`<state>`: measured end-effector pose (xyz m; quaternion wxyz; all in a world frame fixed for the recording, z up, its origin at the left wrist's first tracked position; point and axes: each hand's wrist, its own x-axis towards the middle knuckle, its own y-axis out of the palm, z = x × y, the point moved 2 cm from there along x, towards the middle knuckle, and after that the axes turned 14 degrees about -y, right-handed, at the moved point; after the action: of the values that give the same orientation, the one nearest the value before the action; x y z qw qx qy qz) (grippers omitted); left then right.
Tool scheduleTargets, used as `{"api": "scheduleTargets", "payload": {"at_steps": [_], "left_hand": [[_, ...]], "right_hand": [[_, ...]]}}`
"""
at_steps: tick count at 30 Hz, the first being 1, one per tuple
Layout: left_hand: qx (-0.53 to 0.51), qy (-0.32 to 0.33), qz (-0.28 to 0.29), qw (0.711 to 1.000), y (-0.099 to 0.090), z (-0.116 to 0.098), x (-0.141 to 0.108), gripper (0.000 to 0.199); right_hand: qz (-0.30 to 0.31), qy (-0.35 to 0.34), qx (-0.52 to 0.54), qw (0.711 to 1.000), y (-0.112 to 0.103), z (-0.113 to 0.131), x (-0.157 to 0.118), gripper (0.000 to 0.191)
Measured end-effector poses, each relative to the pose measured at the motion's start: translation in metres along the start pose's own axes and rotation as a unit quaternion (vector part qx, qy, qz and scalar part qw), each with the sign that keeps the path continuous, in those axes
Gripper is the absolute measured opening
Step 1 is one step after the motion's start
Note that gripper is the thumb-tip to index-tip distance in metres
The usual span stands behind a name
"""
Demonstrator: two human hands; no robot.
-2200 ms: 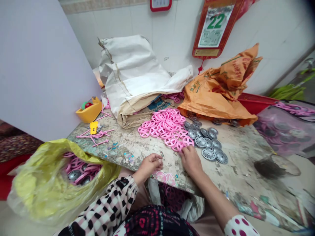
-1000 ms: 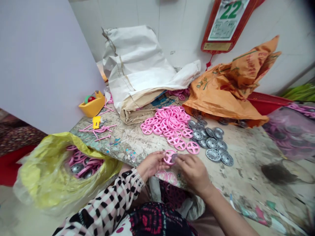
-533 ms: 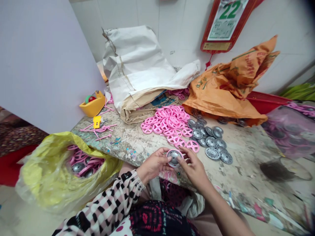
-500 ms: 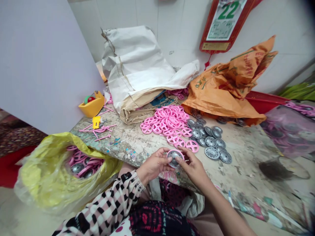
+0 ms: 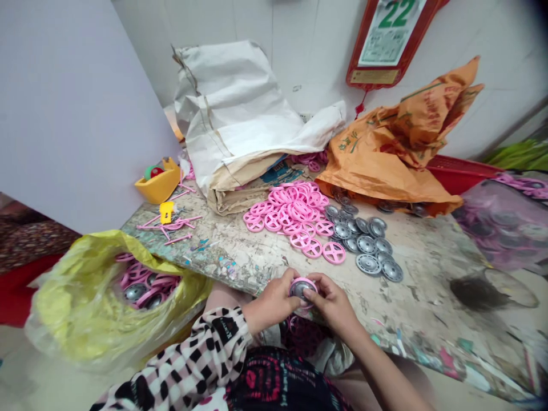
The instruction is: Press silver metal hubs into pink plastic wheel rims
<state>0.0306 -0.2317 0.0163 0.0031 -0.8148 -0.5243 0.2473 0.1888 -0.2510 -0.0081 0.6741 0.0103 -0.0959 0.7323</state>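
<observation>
Two bare hands meet just above the near edge of a scarred, paint-flecked counter (image 5: 411,285). Between them, about equally close to each, is a round pink plastic ring (image 5: 297,281) with a silver metal disc (image 5: 298,289) seated in it. The round piece has no long axis and lies roughly flat, its silver face turned up. The left hand (image 5: 274,299), in a checked sleeve (image 5: 205,354), curls around the ring's left side. The right hand (image 5: 334,302) is closed on the right side, fingers (image 5: 314,288) over the disc's edge. Both grip it, though the fingers hide part of the rim.

To the left, a yellow plastic bag (image 5: 77,308) holds more pink and silver pieces. Ahead on the counter lie a heap of pink spoked rings (image 5: 282,214) and, just beside it, a spread of silver discs (image 5: 368,245). Pink plastic rods (image 5: 171,225) lie further left. Beyond them are a white woven sack (image 5: 231,108), an orange bag (image 5: 385,154) and a wall calendar (image 5: 387,40).
</observation>
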Motion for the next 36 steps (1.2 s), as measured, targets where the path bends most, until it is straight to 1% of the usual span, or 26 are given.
{"api": "scheduleTargets", "payload": {"at_steps": [2,3,4,5,6,7,8,10,12,13,15,17,19,21,23,24,27,28,29,30,31,32,33,34,35,36], "left_hand": [[-0.016,-0.026,0.088,0.996,-0.005,0.002,0.002,0.044],[-0.045,-0.048,0.129,0.989,-0.007,0.005,0.004,0.049],[-0.077,-0.070,0.150,0.983,-0.011,0.008,0.006,0.052],[-0.102,-0.087,0.151,0.979,-0.014,0.012,0.009,0.051],[-0.118,-0.099,0.140,0.978,-0.017,0.015,0.012,0.049],[-0.125,-0.106,0.122,0.979,-0.019,0.018,0.015,0.047],[-0.125,-0.110,0.106,0.980,-0.020,0.021,0.017,0.045],[-0.119,-0.120,0.085,0.982,-0.020,0.025,0.020,0.041],[-0.114,-0.130,0.064,0.983,-0.017,0.027,0.022,0.036],[-0.115,-0.135,0.052,0.983,-0.016,0.027,0.022,0.034],[-0.127,-0.139,0.042,0.981,-0.015,0.029,0.024,0.033],[-0.151,-0.140,0.040,0.978,-0.015,0.031,0.025,0.034],[-0.175,-0.144,0.038,0.973,-0.016,0.032,0.025,0.036],[-0.191,-0.157,0.035,0.968,-0.017,0.031,0.023,0.036],[-0.225,-0.170,0.039,0.959,-0.016,0.027,0.020,0.035],[-0.255,-0.175,0.047,0.950,-0.014,0.024,0.019,0.036],[-0.348,-0.190,0.070,0.915,-0.006,0.013,0.017,0.038],[-0.363,-0.199,0.073,0.907,-0.003,0.011,0.018,0.036],[-0.369,-0.208,0.071,0.903,-0.001,0.009,0.018,0.032],[-0.371,-0.216,0.067,0.901,0.000,0.009,0.019,0.029],[-0.372,-0.220,0.062,0.899,0.001,0.010,0.020,0.028],[-0.376,-0.222,0.061,0.898,0.001,0.010,0.021,0.027],[-0.380,-0.223,0.062,0.896,0.001,0.011,0.021,0.028],[-0.383,-0.224,0.065,0.894,0.000,0.012,0.021,0.030],[-0.385,-0.225,0.070,0.892,-0.001,0.013,0.021,0.031],[-0.388,-0.226,0.076,0.890,-0.001,0.013,0.020,0.031]], "right_hand": [[0.072,-0.012,-0.067,0.995,-0.003,0.002,-0.013,0.027],[0.118,-0.024,-0.111,0.987,-0.004,0.004,-0.022,0.023],[0.163,-0.041,-0.162,0.972,-0.004,0.006,-0.030,0.021],[0.199,-0.061,-0.216,0.954,-0.005,0.008,-0.038,0.021],[0.221,-0.084,-0.268,0.934,-0.005,0.011,-0.044,0.023],[0.230,-0.105,-0.313,0.916,-0.007,0.012,-0.048,0.024],[0.226,-0.122,-0.346,0.902,-0.009,0.013,-0.048,0.026],[0.182,-0.144,-0.387,0.892,-0.018,0.012,-0.037,0.028],[0.106,-0.150,-0.422,0.888,-0.032,0.007,-0.014,0.029],[0.064,-0.148,-0.449,0.879,-0.040,0.004,0.000,0.029],[0.006,-0.137,-0.512,0.848,-0.054,-0.003,0.028,0.029],[-0.002,-0.122,-0.568,0.814,-0.062,-0.009,0.049,0.027],[0.011,-0.116,-0.601,0.791,-0.063,-0.012,0.058,0.026],[0.007,-0.135,-0.602,0.787,-0.056,-0.009,0.052,0.026],[-0.002,-0.183,-0.572,0.799,-0.042,-0.002,0.035,0.023],[0.004,-0.216,-0.550,0.807,-0.032,0.003,0.023,0.022],[0.072,-0.307,-0.488,0.814,-0.007,0.014,-0.008,0.027],[0.091,-0.322,-0.473,0.815,-0.004,0.016,-0.014,0.027],[0.095,-0.328,-0.464,0.817,-0.005,0.017,-0.016,0.025],[0.084,-0.324,-0.465,0.820,-0.012,0.016,-0.015,0.024],[0.061,-0.308,-0.478,0.820,-0.024,0.015,-0.011,0.023],[0.025,-0.286,-0.505,0.814,-0.040,0.013,-0.005,0.024],[0.001,-0.247,-0.551,0.797,-0.058,0.009,0.003,0.027],[0.000,-0.193,-0.610,0.769,-0.076,0.005,0.011,0.031],[0.007,-0.138,-0.661,0.738,-0.094,0.001,0.018,0.035],[0.023,-0.097,-0.693,0.714,-0.109,-0.002,0.024,0.036]]}}
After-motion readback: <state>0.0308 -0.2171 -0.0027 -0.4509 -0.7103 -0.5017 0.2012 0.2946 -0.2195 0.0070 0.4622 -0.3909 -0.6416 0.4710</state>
